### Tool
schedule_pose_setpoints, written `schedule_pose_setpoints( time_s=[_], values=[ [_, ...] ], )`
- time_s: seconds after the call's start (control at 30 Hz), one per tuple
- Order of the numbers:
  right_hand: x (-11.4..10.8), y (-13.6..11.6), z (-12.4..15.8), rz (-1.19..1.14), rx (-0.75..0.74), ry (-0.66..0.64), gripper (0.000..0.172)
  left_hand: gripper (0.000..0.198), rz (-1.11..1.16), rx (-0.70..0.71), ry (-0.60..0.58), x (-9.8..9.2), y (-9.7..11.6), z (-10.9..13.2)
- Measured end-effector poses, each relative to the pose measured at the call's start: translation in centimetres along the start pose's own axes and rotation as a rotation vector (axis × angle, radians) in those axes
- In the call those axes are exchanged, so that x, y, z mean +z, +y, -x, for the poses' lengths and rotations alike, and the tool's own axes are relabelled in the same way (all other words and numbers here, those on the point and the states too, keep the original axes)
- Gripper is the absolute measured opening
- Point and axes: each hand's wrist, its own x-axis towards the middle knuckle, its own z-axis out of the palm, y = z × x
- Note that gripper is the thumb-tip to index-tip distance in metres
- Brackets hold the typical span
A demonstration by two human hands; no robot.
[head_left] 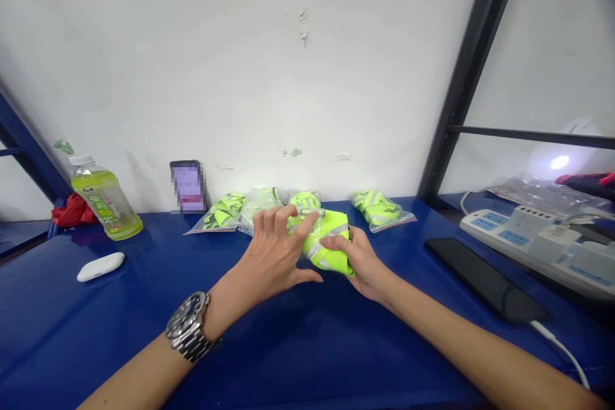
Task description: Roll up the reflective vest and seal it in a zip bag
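Bagged neon-yellow bundles (375, 205) already line the wall (307, 77), while one folded reflective vest (334, 246), apparently largely unbagged, is pinched above the blue tabletop (307, 346) by the right hand (364, 264), the left hand (273, 250) spread beside it, contact unclear.

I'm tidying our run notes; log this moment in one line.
right hand: gripping reflective yellow-green bundle | left hand: open beside it, contact unclear | behind: bagged bundles | surface: blue tabletop

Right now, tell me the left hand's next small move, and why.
I'd probably close the left hand gently on the neon-yellow bundle: that hand is open at the bundle's left side, while only the right hand seems to grip it.
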Motion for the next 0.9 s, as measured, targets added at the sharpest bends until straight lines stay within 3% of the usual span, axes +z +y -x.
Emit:
schedule_pose_setpoints(
  time_s=[0.1, 0.13, 0.23, 0.43, 0.6, 0.9],
  values=[
    [0.1, -0.1, -0.2, -0.031, -0.027, 0.056, 0.033, 0.027, 0.106, -0.047, -0.032, -0.3, 1.3, 0.7],
    [0.1, -0.1, -0.2, -0.044, -0.029, 0.057, 0.032, 0.018, 0.149, -0.094, -0.052, -0.2, 1.6, 0.9],
    [0.2, 0.0, -0.3, -0.073, -0.026, 0.073, 0.029, 0.016, 0.216, -0.176, -0.094, 0.4, 2.3, 1.3],
    [0.5, 0.2, -0.3, -0.189, 0.008, 0.162, 0.029, 0.016, 0.106, -0.13, -0.146, 1.8, 3.0, 1.4],
    [0.3, 0.4, -0.4, -0.242, 0.053, 0.141, 0.027, 0.013, 0.149, -0.226, -0.103, 2.4, 3.1, 1.4],
    [0.3, 0.5, -0.9, -0.3, 0.116, 0.151, 0.028, 0.011, 0.256, -0.103, -0.088, 3.4, 1.5, 1.1]
  ],
)
